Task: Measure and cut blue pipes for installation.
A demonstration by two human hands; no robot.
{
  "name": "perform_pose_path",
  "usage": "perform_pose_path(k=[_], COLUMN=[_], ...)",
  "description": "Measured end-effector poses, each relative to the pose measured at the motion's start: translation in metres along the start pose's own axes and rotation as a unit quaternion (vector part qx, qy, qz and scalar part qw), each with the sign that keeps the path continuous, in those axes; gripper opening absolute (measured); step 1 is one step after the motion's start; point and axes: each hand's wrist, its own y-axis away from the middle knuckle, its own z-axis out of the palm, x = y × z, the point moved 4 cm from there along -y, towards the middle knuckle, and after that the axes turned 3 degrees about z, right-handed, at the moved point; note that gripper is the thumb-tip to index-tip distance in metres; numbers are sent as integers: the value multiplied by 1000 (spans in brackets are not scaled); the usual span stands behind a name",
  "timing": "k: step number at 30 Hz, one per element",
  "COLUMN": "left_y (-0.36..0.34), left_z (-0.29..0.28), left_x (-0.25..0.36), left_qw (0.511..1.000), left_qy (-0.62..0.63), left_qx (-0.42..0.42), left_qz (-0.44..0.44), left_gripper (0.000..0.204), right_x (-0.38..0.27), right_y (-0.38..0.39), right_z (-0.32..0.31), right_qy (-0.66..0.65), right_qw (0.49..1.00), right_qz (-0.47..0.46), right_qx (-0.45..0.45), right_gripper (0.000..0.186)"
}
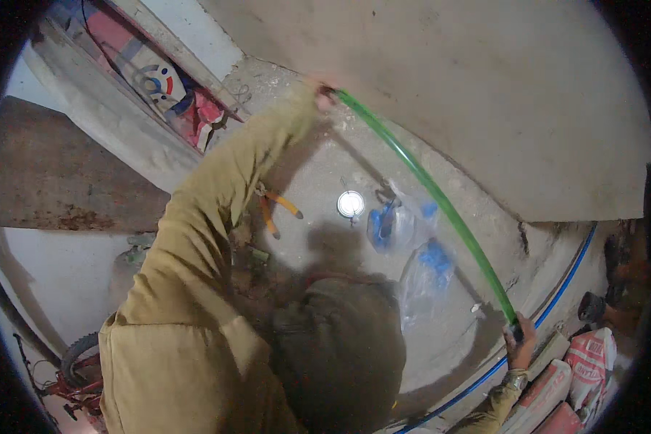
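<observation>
1. The right hand [522, 346] is nearest; its fingers are closed around the lower, dark end of the green tube [441, 199].
2. This tube goes in a bent line above the floor [318, 170], between both hands.
3. Beneath it lie clear-and-blue plastic bags [428, 278]; orange-handled pliers [282, 203] are more to the left.
4. Farthest, the left hand [325, 95] grips the tube's upper end; blur hides its exact finger positions.
</observation>
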Motion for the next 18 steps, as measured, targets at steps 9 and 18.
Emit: perform_pose_path(k=[9,18], left_y=[18,-13], left_z=[122,-54], left_x=[-103,-117], left_qw=[913,937], left_qy=[-397,102], left_qx=[80,302], left_qz=[-55,-142], left_gripper=[25,28], right_x=[-33,115], right_y=[-89,-56], right_z=[48,35], right_qy=[192,106], right_qw=[981,991], right_qz=[32,67], right_qx=[-15,43], right_gripper=[42,40])
